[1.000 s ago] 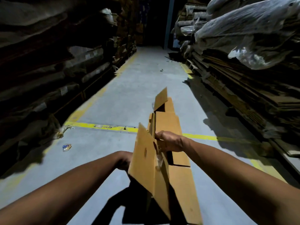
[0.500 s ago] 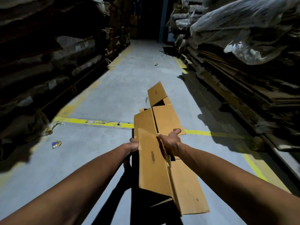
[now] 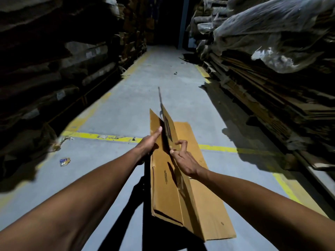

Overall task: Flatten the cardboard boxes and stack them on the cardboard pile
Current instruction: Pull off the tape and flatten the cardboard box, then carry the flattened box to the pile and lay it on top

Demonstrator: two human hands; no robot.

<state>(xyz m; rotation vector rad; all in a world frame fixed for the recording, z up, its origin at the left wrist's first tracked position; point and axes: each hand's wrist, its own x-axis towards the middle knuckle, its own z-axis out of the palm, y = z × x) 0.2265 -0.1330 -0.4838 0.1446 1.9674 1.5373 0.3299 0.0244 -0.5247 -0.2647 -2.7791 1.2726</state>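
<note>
cardboard box (image 3: pixel 183 180): nearly flat, held above floor (image 3: pixel 108 160), long axis pointing away | left hand (image 3: pixel 148 144): gripping left edge | right hand (image 3: pixel 183 158): pinching centre fold, nearer | cardboard pile (image 3: pixel 272 91): right.

The grey concrete floor (image 3: pixel 112 178) bears yellow painted lines (image 3: pixel 101 136) and, at left, 1 small crumpled wrapper (image 3: pixel 64 161).
</note>
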